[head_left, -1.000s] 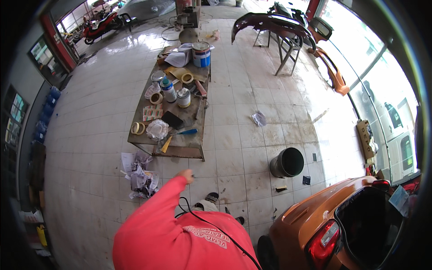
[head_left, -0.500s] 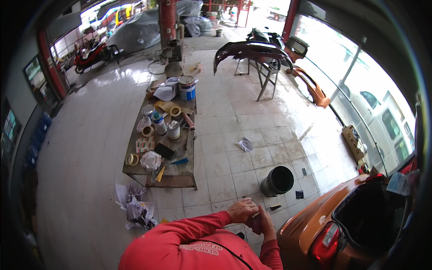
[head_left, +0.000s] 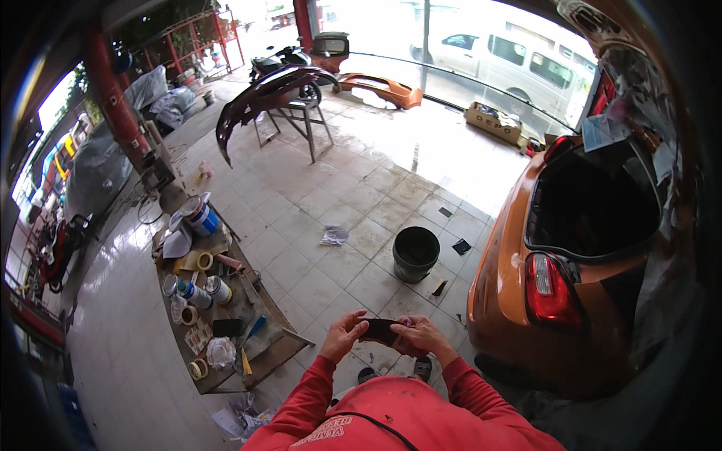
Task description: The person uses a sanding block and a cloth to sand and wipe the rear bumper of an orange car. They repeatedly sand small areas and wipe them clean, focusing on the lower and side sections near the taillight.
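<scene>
Both of my hands are in front of my red shirt, above the tiled floor. A dark, bent strip that looks like sandpaper point(head_left: 380, 331) stretches between them. Its left end is pinched by my left hand point(head_left: 345, 334), thumb on top. My right hand point(head_left: 423, 335) grips the other end, along with a reddish-purple piece point(head_left: 407, 346) mostly covered by the fingers. To the right stands an orange car body point(head_left: 505, 255) with a red tail light point(head_left: 551, 291) and an open rear. A black bucket point(head_left: 416, 255) is on the floor just beyond my hands.
At left, a worktable point(head_left: 263, 347) carries paint cans, tape rolls, a blue-handled tool and rags. A dark bumper point(head_left: 274, 88) rests on a metal stand point(head_left: 308, 124). Crumpled paper point(head_left: 334, 235) and dark scraps point(head_left: 461, 246) lie on the floor. An orange bumper point(head_left: 387, 89) sits by the window.
My hands were close together; now they are apart with the dark strip spread between them. My view has turned right, bringing more of the orange car in and shifting the table left.
</scene>
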`<state>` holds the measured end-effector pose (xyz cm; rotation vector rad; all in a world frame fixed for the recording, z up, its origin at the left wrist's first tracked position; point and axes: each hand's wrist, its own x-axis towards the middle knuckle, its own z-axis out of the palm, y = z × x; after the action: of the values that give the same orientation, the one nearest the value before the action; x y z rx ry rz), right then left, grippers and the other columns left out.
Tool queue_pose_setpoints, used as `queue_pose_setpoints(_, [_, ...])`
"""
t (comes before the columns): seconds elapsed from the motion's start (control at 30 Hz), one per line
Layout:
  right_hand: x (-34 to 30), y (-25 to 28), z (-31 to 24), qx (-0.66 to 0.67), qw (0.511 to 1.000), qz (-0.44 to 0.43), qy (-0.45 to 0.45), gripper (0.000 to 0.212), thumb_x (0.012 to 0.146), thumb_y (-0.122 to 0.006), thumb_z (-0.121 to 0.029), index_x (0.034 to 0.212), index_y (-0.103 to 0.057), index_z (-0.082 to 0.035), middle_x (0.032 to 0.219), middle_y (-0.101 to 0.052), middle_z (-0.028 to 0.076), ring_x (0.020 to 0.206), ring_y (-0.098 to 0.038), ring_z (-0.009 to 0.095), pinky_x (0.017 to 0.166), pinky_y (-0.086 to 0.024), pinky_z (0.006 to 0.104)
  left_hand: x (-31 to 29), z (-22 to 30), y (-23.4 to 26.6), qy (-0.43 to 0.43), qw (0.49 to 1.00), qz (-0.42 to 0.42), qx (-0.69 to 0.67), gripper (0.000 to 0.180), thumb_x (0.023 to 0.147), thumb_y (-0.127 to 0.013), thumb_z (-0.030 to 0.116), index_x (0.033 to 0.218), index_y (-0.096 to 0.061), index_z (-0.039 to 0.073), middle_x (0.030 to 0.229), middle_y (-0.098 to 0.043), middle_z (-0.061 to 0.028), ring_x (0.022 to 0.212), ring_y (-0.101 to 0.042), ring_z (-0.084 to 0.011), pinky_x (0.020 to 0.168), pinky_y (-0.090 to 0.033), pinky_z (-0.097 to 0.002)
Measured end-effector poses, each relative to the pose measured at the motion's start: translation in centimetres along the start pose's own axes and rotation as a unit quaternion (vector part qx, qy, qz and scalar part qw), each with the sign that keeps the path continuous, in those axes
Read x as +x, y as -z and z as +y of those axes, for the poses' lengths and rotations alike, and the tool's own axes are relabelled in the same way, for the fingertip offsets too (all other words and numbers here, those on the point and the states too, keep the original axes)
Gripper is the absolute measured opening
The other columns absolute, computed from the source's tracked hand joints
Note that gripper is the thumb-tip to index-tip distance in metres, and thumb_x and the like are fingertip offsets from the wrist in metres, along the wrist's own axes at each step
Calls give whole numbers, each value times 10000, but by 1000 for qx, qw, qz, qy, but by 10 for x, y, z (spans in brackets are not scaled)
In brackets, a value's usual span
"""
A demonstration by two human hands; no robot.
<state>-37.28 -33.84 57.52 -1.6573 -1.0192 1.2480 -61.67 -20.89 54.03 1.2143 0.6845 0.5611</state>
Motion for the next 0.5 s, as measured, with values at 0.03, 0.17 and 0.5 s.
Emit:
queue_pose_setpoints(0.03, [-1,-1,3,-36,999,21,20,356,1041,-778,-379,1124,-812,-35,888,-786,47,780,-693,117,723,-580,331,1,3,-4,-2,1000,-3,20,557,1070,-776,317,1462,-622,-46,1281,-764,-128,1139,-730,-179,960,-594,-317])
queue_pose_setpoints(0.17, [-3,-2,-1,-65,995,59,52,406,1001,-820,-428,1073,-823,-28,851,-778,47,764,-681,111,713,-575,336,11,10,-6,-23,994,3,108,370,1081,-762,278,1275,-742,-37,1047,-805,-73,946,-727,-123,845,-589,-297])
queue_pose_setpoints(0.5, [-4,-25,-6,34,999,22,7,281,916,-909,-277,915,-785,-25,807,-756,12,724,-676,101,677,-574,327,1,20,23,-62,994,63,72,213,1072,-770,198,1078,-794,-14,914,-775,2,828,-664,-64,754,-553,-263])
